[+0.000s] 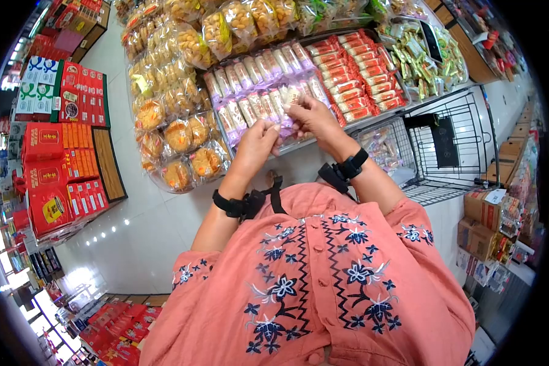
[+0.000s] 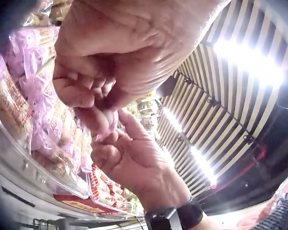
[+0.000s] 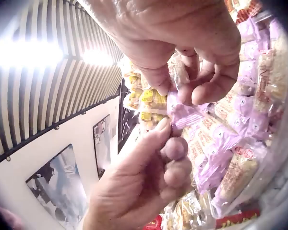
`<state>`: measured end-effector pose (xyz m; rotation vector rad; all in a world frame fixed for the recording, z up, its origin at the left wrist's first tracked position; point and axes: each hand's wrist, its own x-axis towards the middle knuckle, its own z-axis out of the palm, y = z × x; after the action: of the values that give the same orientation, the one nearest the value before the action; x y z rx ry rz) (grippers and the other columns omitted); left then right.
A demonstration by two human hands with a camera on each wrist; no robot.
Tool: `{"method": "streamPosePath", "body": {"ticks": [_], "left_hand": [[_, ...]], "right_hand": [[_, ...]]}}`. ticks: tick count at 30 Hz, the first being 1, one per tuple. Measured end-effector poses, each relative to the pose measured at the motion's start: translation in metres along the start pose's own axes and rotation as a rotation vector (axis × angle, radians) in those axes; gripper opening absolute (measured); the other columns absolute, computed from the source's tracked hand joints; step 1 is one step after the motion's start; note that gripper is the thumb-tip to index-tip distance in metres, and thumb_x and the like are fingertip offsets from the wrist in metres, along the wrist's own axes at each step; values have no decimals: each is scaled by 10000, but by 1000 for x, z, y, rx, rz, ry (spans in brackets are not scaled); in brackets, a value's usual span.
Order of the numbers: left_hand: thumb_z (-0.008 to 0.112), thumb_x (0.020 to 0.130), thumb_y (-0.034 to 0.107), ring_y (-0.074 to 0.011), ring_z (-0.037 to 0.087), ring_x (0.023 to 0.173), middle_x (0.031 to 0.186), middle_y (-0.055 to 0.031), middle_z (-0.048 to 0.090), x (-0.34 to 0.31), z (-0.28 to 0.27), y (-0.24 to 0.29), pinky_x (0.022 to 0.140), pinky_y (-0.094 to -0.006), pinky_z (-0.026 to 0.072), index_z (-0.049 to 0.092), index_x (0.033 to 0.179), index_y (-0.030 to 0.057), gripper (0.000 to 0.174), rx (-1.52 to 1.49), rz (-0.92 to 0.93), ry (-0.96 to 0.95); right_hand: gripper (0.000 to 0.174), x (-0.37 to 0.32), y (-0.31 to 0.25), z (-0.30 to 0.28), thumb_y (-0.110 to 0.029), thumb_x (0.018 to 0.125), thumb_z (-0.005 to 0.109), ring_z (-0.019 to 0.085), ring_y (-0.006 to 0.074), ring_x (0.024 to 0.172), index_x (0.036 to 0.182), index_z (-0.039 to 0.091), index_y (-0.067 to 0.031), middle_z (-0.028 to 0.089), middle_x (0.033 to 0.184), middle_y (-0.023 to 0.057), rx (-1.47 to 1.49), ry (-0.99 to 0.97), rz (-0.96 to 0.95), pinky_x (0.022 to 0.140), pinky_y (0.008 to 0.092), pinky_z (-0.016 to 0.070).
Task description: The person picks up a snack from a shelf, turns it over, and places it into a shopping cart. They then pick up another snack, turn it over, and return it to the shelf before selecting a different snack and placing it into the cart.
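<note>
– Both hands are up at the shelf on one packet. My left hand (image 1: 257,145) pinches one end of it between thumb and curled fingers, and my right hand (image 1: 309,116) pinches the other end with the thumb against the fingertips.

– Which packet?

– A purple-wrapped packet (image 3: 181,115), small and narrow. It sits between my two hands, and only a crumpled strip of the wrapper shows past my fingers.

– And where is it on the display?

– Just over the front of the row of purple packets (image 1: 250,85), near the shelf edge (image 2: 24,172). I cannot tell whether it touches the ones under it, because my hands cover that spot.

– What lies beside that row?

– To my right are the red packets (image 1: 354,67), stacked side by side, and beyond them a heap of green-wrapped sweets (image 1: 421,55). To my left hang clear bags of round biscuits (image 1: 177,116), piled down the end of the display.

– Anything near you on the floor?

– A black wire shopping cart (image 1: 451,140) stands just to my right, close against the shelf. Well apart on my left there is a stand of red boxes (image 1: 61,158).

– How close together are your hands?

– Very close. From the wrist views the fingertips of one nearly meet those of the other, with just the wrapper between them.
</note>
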<state>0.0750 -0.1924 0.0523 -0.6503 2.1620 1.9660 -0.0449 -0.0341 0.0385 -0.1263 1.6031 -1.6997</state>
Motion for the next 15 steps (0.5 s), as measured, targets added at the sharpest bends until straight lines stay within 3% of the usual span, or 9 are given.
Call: {"method": "streamPosePath", "body": {"ticks": [1, 4, 7, 10, 13, 15], "left_hand": [[599, 1043, 266, -85, 616, 663, 824, -17, 660, -2, -3, 0, 560, -243, 481, 625, 1086, 50, 221, 32, -10, -10], [609, 1034, 254, -139, 637, 745, 893, -64, 676, -1, -20, -16, 644, -292, 521, 629, 1129, 23, 251, 130, 195, 210], [643, 974, 194, -345, 652, 903, 976, -181, 667, -2, -42, -20, 815, -419, 519, 607, 1111, -38, 272, 453, 369, 444], [671, 958, 184, -387, 607, 1047, 1129, -233, 623, -5, -55, -25, 929, -445, 486, 591, 1152, -41, 307, 793, 465, 574], [696, 924, 172, -441, 549, 1129, 1191, -262, 583, -3, -57, -34, 992, -481, 448, 568, 1183, -50, 364, 795, 484, 574], [700, 919, 175, -446, 547, 1144, 1200, -266, 582, -1, -55, -42, 1002, -481, 447, 556, 1213, -51, 397, 825, 489, 575]], "right_hand": [[305, 1, 0, -4, -330, 941, 738, 615, 105, 570, 968, 610, -54, 623, 720, 19, -59, -9, 20, 501, 239, 501], [305, 7, -6, -10, -305, 920, 749, 629, 106, 628, 948, 617, -31, 632, 749, 32, -265, -56, 30, 518, 257, 493], [389, 32, 14, -12, -306, 861, 772, 685, 203, 711, 1007, 628, 24, 681, 827, 119, -511, 22, -232, 596, 354, 547], [443, 52, 23, -3, -321, 825, 780, 703, 304, 822, 1027, 621, 40, 694, 877, 201, -613, 93, -296, 714, 419, 548], [443, 65, 25, 4, -322, 814, 769, 690, 383, 898, 1014, 606, 38, 691, 910, 251, -757, 96, -340, 794, 451, 529], [370, 69, 28, 10, -283, 840, 745, 664, 333, 817, 991, 598, 22, 669, 861, 203, -813, 119, -358, 745, 435, 518]]}}
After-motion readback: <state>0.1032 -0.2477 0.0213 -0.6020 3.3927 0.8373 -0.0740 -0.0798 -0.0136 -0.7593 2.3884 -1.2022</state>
